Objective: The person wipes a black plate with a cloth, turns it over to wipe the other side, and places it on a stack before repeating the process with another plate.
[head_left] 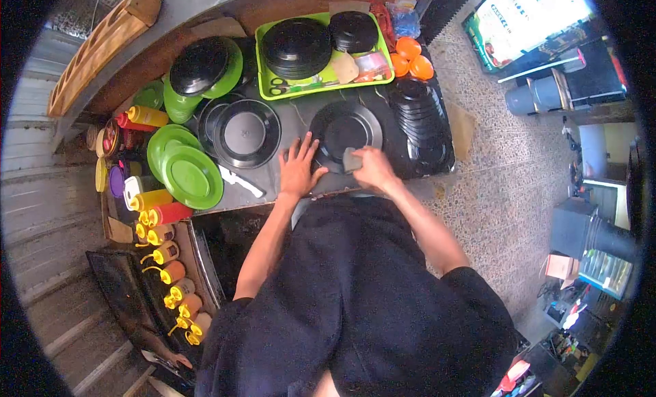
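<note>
A black plate (346, 132) lies on the dark counter in front of me. At its lower right edge my right hand (374, 169) is closed on a small grey cloth (352, 160), which touches the plate. My left hand (298, 166) rests with fingers spread beside the plate's left edge, holding nothing. To the left of that hand sit other black plates (247, 133), and a white-handled knife (241, 181) lies below them. Stacked black dishes (417, 120) stand to the right of the plate.
Green plates (193, 177) and sauce bottles (164, 252) line the left side. A lime-green tray (321, 91) at the back holds black plates and scissors. Orange cups (409, 48) stand beside it. Beyond the counter's right edge is speckled floor (492, 171).
</note>
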`<state>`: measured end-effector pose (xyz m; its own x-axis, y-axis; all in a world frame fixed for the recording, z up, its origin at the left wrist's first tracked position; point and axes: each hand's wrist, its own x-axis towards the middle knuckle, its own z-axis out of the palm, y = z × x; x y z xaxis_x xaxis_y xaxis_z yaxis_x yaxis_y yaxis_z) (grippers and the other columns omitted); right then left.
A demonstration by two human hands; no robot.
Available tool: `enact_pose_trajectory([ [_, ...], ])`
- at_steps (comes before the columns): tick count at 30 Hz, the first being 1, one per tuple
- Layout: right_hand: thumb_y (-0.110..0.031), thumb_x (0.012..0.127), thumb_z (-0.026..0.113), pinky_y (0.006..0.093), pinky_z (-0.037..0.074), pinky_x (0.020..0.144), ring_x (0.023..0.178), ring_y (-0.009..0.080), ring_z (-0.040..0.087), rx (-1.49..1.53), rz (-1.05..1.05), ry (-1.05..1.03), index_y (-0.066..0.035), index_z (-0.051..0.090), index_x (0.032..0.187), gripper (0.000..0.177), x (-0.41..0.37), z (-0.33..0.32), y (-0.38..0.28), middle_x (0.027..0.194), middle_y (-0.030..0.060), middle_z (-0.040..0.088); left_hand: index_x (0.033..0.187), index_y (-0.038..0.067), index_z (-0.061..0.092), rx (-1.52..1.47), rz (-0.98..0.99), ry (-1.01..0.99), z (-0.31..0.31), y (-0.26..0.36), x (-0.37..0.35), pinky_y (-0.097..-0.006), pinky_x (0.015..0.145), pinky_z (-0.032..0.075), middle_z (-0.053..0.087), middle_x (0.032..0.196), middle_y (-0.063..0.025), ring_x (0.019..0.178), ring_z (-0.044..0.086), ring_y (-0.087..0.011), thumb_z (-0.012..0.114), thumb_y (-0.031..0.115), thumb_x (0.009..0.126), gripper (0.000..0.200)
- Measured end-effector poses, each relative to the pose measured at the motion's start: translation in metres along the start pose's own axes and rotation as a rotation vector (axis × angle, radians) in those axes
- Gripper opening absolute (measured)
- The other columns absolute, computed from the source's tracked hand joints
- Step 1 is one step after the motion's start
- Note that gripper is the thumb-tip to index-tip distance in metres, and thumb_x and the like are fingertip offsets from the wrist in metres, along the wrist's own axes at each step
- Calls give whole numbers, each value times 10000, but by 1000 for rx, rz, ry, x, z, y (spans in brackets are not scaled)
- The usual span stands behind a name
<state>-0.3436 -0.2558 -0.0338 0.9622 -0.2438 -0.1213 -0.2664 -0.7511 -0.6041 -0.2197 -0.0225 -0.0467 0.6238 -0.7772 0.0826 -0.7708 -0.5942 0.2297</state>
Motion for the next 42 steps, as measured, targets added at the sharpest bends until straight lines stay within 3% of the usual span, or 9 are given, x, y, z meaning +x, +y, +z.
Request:
enact_pose_trajectory([
  [4, -133, 726, 780, 475, 577, 979, 1074, 435, 725, 165, -101, -56, 2, 776, 1200, 492, 26, 21, -13, 1108, 259, 749, 1596, 157, 487, -65, -40, 47, 12, 8, -7, -571, 1184, 286, 338, 1742, -72, 1530, 385, -352, 720, 633, 886, 887],
  [11, -228, 877, 818, 363, 569, 965, 1089, 223, 744, 484, 49, -292, 14, 741, 1281, 478, 50, -13, 16, 1171, 193, 791, 1595, 142, 492, -207, -114, 71, 10, 17, -12, -564, 1198, 278, 353, 1733, -108, 1560, 358, -364, 757, 564, 907, 850],
  [13, -285, 866, 867, 390, 561, 976, 1111, 280, 736, 330, 130, -17, 30, 739, 1251, 515, 52, -44, 17, 1216, 177, 762, 1593, 145, 497, -200, -140, 66, 11, 16, -14, -561, 1200, 277, 353, 1733, -107, 1557, 362, -365, 761, 554, 909, 839],
  [14, -160, 820, 853, 406, 556, 990, 1096, 331, 725, 294, -23, 95, 5, 738, 1269, 492, 62, -48, 33, 1158, 165, 736, 1593, 150, 498, -210, -140, 87, 13, 17, -18, -561, 1199, 277, 348, 1736, -107, 1555, 366, -365, 760, 544, 914, 827],
  [23, 51, 752, 717, 441, 517, 1075, 1219, 359, 601, -233, -355, 42, -103, 718, 1349, 616, 85, -42, 24, 1237, 134, 657, 1519, 164, 590, -206, -213, 177, 20, 29, -28, -531, 1180, 312, 442, 1675, -94, 1522, 413, -338, 753, 446, 947, 658],
  [27, 33, 756, 714, 503, 541, 1042, 1196, 415, 616, -174, -235, 29, 11, 663, 1303, 549, 53, -19, 21, 1229, 222, 645, 1495, 174, 597, -191, -227, 230, 22, 35, -28, -542, 1159, 325, 476, 1640, -85, 1498, 428, -340, 749, 420, 945, 621],
  [36, -60, 765, 748, 418, 546, 1053, 1190, 393, 694, 290, -204, -247, 32, 728, 1259, 503, 55, 14, -4, 1229, 241, 726, 1489, 176, 598, -264, -244, 260, 29, 33, -29, -524, 1181, 292, 464, 1658, -77, 1514, 418, -335, 767, 431, 926, 641],
  [38, -133, 793, 822, 407, 535, 1066, 1205, 374, 710, 428, -129, -273, 19, 736, 1277, 514, 79, 15, 14, 1244, 253, 739, 1544, 146, 537, -239, -225, 261, 34, 27, -28, -530, 1192, 282, 455, 1662, -103, 1521, 411, -343, 815, 447, 879, 781],
  [42, -139, 836, 822, 454, 540, 993, 1109, 390, 685, 266, -160, 205, 10, 717, 1264, 466, 114, -11, 13, 1153, 198, 707, 1654, 34, 296, -453, -305, 311, 23, 32, -24, -563, 1211, 259, 372, 1689, -205, 1527, 392, -387, 915, 515, 740, 1203],
])
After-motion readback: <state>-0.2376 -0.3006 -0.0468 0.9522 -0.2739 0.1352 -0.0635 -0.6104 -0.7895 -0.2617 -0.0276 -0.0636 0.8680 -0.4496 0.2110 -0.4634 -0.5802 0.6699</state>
